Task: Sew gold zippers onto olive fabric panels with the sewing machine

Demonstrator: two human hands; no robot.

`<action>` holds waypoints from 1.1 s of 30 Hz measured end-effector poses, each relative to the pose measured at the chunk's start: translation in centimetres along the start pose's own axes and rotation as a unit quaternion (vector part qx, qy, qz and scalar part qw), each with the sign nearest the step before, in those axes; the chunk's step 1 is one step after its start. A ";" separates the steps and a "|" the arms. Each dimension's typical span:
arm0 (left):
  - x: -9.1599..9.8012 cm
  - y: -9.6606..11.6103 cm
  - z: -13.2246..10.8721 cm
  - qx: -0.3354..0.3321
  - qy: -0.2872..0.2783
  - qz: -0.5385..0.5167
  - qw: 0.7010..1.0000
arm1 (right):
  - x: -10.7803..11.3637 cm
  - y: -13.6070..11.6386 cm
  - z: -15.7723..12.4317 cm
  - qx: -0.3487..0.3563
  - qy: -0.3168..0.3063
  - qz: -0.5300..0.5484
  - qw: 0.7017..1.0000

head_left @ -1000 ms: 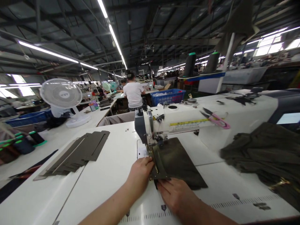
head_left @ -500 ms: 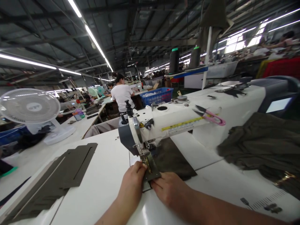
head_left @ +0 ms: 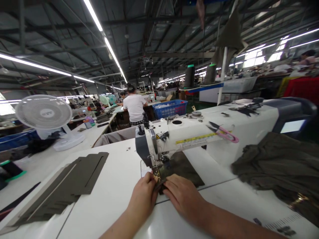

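Note:
A white sewing machine [head_left: 189, 132] stands across the white table [head_left: 117, 189]. A dark olive fabric piece [head_left: 183, 167] with a brass zipper lies under its needle and runs back beneath the arm. My left hand [head_left: 144, 196] pinches the near left edge of this piece, right at the presser foot. My right hand [head_left: 183, 196] presses the near edge down just to the right, fingers curled on the cloth. The two hands almost touch. The near end of the fabric is hidden under my fingers.
A stack of grey cut pieces [head_left: 74, 181] lies at left. Pink thread snips [head_left: 223, 132] rest on the machine arm. A heap of dark olive cloth [head_left: 279, 166] fills the right. A white fan [head_left: 45, 116] stands far left. A person in a white shirt [head_left: 134, 106] works beyond, near a blue basket [head_left: 170, 108].
The fabric has travelled back under the needle, so less of it shows in front. Both hands have followed it closer to the presser foot. The camera has shifted slightly.

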State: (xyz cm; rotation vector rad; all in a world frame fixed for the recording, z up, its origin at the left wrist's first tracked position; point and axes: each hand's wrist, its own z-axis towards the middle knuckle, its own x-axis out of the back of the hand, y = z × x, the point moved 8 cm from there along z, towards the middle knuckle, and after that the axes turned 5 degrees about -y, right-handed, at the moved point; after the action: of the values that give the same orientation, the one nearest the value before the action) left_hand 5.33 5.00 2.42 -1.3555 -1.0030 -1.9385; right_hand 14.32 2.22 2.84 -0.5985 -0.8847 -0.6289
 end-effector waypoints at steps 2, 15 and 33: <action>0.1 0.2 -0.2 0.012 0.004 -0.006 1.000 | -0.1 0.9 0.6 -0.059 -0.016 -0.017 0.998; -0.1 -0.2 -1.1 0.032 0.016 -0.027 0.999 | -1.6 5.2 2.7 -0.153 -0.025 0.124 0.980; 1.8 0.8 -2.6 0.017 0.093 -0.029 0.995 | -3.2 7.2 3.4 -0.171 -0.047 0.217 0.960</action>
State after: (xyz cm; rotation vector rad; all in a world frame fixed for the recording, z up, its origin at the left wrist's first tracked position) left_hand 4.00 2.30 3.78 -1.1160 -0.9895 -2.0379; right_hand 16.17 10.19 0.32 -1.1074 -0.7025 -0.3552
